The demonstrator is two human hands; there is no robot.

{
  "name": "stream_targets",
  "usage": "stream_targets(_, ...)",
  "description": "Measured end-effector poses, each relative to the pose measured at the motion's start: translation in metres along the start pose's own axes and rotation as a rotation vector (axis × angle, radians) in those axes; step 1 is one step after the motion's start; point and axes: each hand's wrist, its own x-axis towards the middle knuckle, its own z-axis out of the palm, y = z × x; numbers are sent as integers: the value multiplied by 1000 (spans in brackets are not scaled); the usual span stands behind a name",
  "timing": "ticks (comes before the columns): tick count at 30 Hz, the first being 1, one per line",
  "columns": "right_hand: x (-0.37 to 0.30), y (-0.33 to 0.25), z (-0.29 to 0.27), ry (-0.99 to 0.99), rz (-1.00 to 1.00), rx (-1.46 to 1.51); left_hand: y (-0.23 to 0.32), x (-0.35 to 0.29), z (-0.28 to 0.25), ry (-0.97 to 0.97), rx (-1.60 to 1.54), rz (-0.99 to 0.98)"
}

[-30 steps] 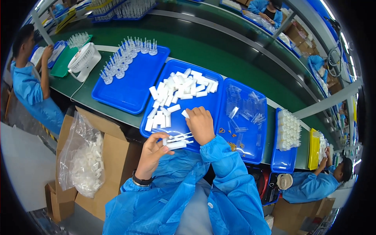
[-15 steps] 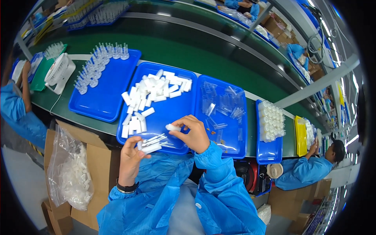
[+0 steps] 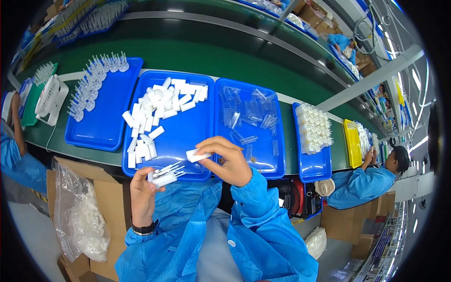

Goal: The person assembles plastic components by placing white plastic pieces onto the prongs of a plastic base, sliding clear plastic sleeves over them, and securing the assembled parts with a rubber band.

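Observation:
My left hand (image 3: 143, 196) is closed around a white piece with several thin pale rods (image 3: 166, 174) sticking out toward the right. Just right of it, my right hand (image 3: 230, 162) pinches a small white block (image 3: 196, 155) between thumb and fingers. Both hands are over the front edge of a blue tray (image 3: 181, 129). Many similar white blocks (image 3: 162, 104) lie heaped in its far and left parts. To its right, another blue tray (image 3: 221, 155) holds clear plastic pieces (image 3: 256, 110).
At left, a blue tray (image 3: 96, 136) carries upright clear stemmed parts (image 3: 89, 89); a white fan (image 3: 51, 99) stands beyond it. White parts fill a narrow blue tray (image 3: 315, 170) at right. An open carton (image 3: 112, 211) with bagged pieces sits at lower left. Co-workers sit on both sides.
My right hand has turned the white block so its long side shows, and my left hand has tilted the rod bundle slightly. The whole view has shifted, moving the trays leftward.

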Motion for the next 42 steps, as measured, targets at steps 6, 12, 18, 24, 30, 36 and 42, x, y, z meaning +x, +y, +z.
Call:
stream_targets(6, -2, -14, -9, 45, -162, -237, 2, 4, 9, -32, -2, 55)
stream_targets(12, -1, -20, -3, 48, -341, -538, 1, 3, 7, -46, 5, 61)
stream_targets(18, 1, -21, 2, -12, -398, -646, 3, 3, 8, -70, -1, 54)
stream_targets(24, 2, -25, 6, -80, -424, -615, 7, 2, 12, -58, 25, 38)
stream_targets(30, 10, -23, 9, -215, -492, -554, 6, 3, 12, -119, 71, 39)
stream_targets(36, 16, -9, 14, -377, -469, -145, 7, 3, 10, -210, 170, 42)
stream_targets(42, 17, -6, 24, -432, -473, -44, 6, 0, 5, -298, 9, -89)
